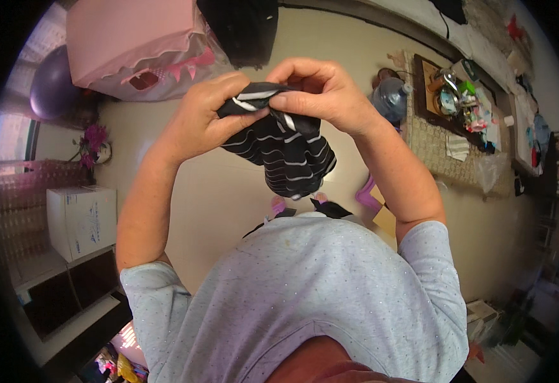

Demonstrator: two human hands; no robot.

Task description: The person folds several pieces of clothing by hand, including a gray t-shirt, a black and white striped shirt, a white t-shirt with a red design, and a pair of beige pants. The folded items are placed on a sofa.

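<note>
A black garment with thin white stripes (291,160) hangs in folds from both hands, held out before my chest. My left hand (212,107) pinches its gathered upper edge between thumb and fingers. At the other end of that edge, my right hand (315,93) grips the cloth with thumb and bent forefinger. Broader white bands show in the bunched part between the hands. The fabric's lower end dangles above the floor, over my pink-tipped footwear (278,205). Which kind of garment it is, I cannot tell.
A pink play tent (131,38) stands at the upper left beside a black object (241,28). At left are a white box (83,222) and a purple balloon (55,82). On the right, a large water bottle (388,99) is near a cloth-covered table (432,153) bearing a tea tray (425,91).
</note>
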